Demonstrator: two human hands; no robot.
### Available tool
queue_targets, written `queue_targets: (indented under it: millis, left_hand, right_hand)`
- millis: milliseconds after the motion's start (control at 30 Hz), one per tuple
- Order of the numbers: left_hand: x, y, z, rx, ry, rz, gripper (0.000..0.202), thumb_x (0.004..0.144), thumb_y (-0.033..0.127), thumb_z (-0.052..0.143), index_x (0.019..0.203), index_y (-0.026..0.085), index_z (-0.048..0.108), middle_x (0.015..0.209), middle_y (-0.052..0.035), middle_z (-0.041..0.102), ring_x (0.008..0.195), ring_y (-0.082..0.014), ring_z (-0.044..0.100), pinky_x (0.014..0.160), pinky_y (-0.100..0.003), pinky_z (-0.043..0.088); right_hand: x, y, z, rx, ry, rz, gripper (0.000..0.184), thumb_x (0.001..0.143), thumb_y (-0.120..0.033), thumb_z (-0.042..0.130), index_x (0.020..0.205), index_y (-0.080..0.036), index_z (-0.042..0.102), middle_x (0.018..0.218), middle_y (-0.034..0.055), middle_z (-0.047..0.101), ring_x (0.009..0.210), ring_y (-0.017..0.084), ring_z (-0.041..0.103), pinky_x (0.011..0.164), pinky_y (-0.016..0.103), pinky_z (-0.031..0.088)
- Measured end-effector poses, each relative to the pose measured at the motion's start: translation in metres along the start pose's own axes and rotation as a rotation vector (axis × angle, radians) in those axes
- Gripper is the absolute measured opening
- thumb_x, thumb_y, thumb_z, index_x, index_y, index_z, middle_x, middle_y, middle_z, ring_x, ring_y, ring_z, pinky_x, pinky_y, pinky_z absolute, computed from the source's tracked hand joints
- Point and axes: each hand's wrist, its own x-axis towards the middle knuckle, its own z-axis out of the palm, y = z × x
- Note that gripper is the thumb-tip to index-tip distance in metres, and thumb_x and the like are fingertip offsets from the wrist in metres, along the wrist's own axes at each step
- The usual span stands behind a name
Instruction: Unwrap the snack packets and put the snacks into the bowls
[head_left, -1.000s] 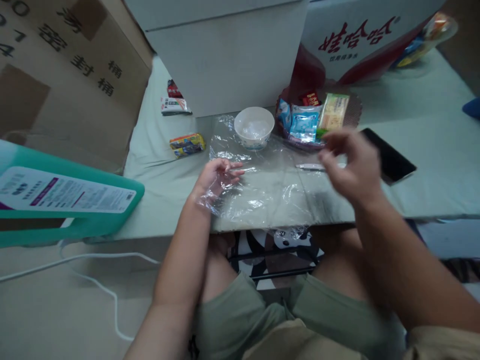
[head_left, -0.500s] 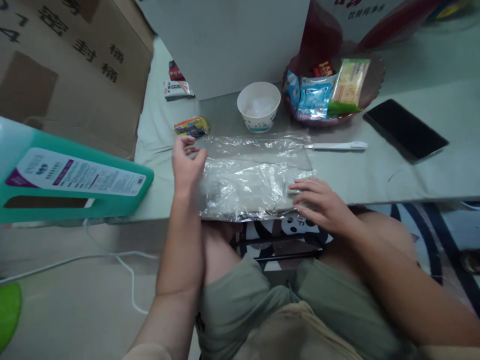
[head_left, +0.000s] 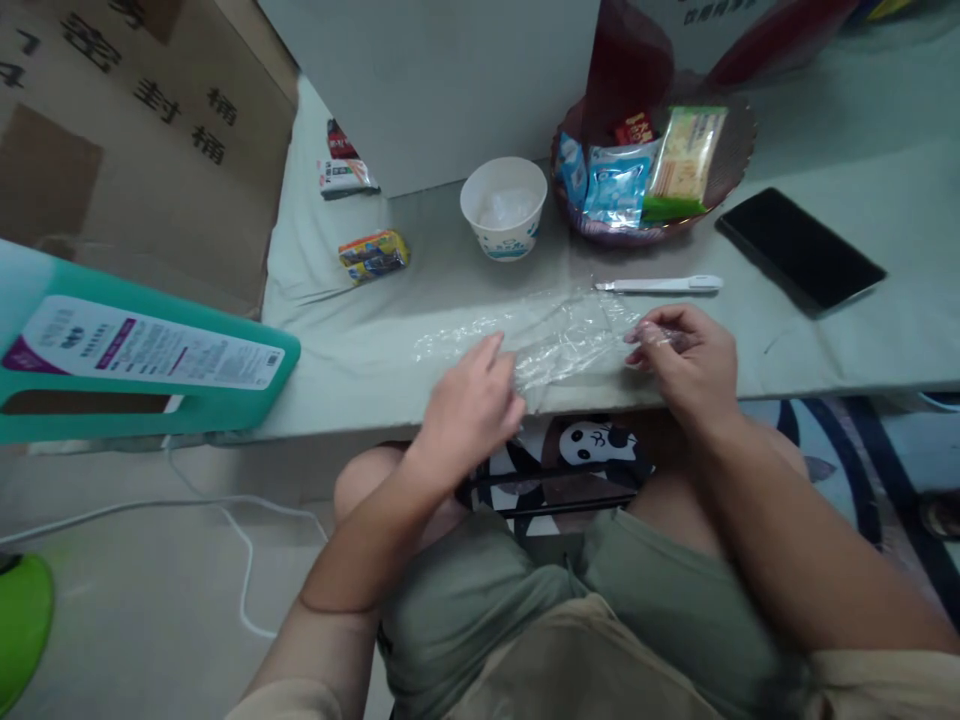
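A crumpled sheet of clear plastic film (head_left: 566, 340) stretches between my hands over the table's near edge. My right hand (head_left: 686, 360) pinches its right end, thumb against the fingers. Curled at the film's near left side, my left hand (head_left: 476, 405) has its fingers closed on the plastic. A thin strip of the film trails left over the cloth. Just beyond my right hand lies a white utility knife (head_left: 660, 285), its tip close to the film.
Behind stand a paper cup (head_left: 504, 210) and a glass bowl (head_left: 645, 225) of packaged snacks. A black phone (head_left: 801, 248) lies right. At left are a yellow packet (head_left: 373, 255), a green jug (head_left: 247, 370) and a cardboard box (head_left: 172, 180); a white box (head_left: 450, 90) stands at the back.
The film lay spread flat with both hands loosely at its sides; now it is bunched and narrower. My left hand moved right and nearer, and my right hand has closed on the film.
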Motion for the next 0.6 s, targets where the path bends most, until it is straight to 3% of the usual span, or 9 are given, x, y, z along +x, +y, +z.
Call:
queue_targets:
  millis: [67, 133, 300, 433, 533, 600]
  left_hand:
    - [0.002, -0.017, -0.012, -0.128, 0.07, -0.08, 0.029, 0.09, 0.019, 0.05, 0.1, 0.014, 0.076, 0.138, -0.0151, 0.071, 0.128, -0.0323, 0.068, 0.108, -0.045, 0.054]
    - [0.005, -0.035, -0.022, -0.301, 0.113, -0.136, 0.025, 0.087, 0.024, 0.051, 0.087, 0.018, 0.076, 0.113, -0.0097, 0.081, 0.108, -0.0274, 0.074, 0.098, -0.041, 0.056]
    - [0.018, -0.073, -0.023, -0.602, 0.096, -0.311, 0.026, 0.08, 0.037, 0.055, 0.075, 0.017, 0.071, 0.074, -0.0041, 0.072, 0.071, -0.0173, 0.063, 0.066, -0.029, 0.046]
    - [0.025, -0.096, -0.016, -0.533, 0.037, -0.384, 0.022, 0.076, 0.037, 0.054, 0.068, 0.018, 0.064, 0.064, -0.0004, 0.059, 0.063, -0.0148, 0.051, 0.061, -0.028, 0.037]
    - [0.027, -0.107, -0.012, -0.461, 0.079, -0.374, 0.019, 0.073, 0.034, 0.054, 0.063, 0.019, 0.059, 0.067, -0.0017, 0.059, 0.068, -0.0165, 0.052, 0.064, -0.029, 0.037]
    - [0.027, -0.111, -0.011, -0.468, 0.042, -0.367, 0.016, 0.071, 0.032, 0.054, 0.066, 0.019, 0.062, 0.069, -0.002, 0.06, 0.068, -0.0168, 0.053, 0.064, -0.029, 0.038]
  right_hand:
    - [0.004, 0.002, -0.005, -0.044, 0.011, 0.007, 0.011, 0.083, -0.032, 0.07, 0.08, -0.023, 0.064, 0.071, -0.0005, 0.069, 0.053, 0.013, 0.062, 0.051, 0.027, 0.052]
    - [0.007, 0.004, -0.009, -0.072, 0.016, 0.015, 0.012, 0.081, -0.033, 0.072, 0.081, -0.023, 0.067, 0.071, -0.0004, 0.068, 0.053, 0.013, 0.062, 0.051, 0.027, 0.052]
    - [0.011, 0.007, -0.011, -0.11, -0.084, 0.022, 0.019, 0.077, -0.037, 0.075, 0.088, -0.022, 0.071, 0.074, 0.0008, 0.069, 0.052, 0.014, 0.061, 0.051, 0.03, 0.053]
    - [0.009, 0.005, -0.012, -0.064, -0.176, 0.046, 0.024, 0.074, -0.038, 0.075, 0.092, -0.022, 0.074, 0.074, 0.0021, 0.069, 0.057, 0.016, 0.063, 0.053, 0.031, 0.056]
    - [0.005, 0.003, -0.011, -0.02, -0.238, 0.043, 0.029, 0.071, -0.038, 0.078, 0.096, -0.023, 0.075, 0.071, 0.0003, 0.07, 0.059, 0.016, 0.065, 0.056, 0.03, 0.056]
    - [0.003, 0.003, -0.01, -0.021, -0.267, 0.019, 0.029, 0.071, -0.04, 0.08, 0.095, -0.024, 0.075, 0.073, -0.0002, 0.072, 0.06, 0.016, 0.066, 0.056, 0.029, 0.055]
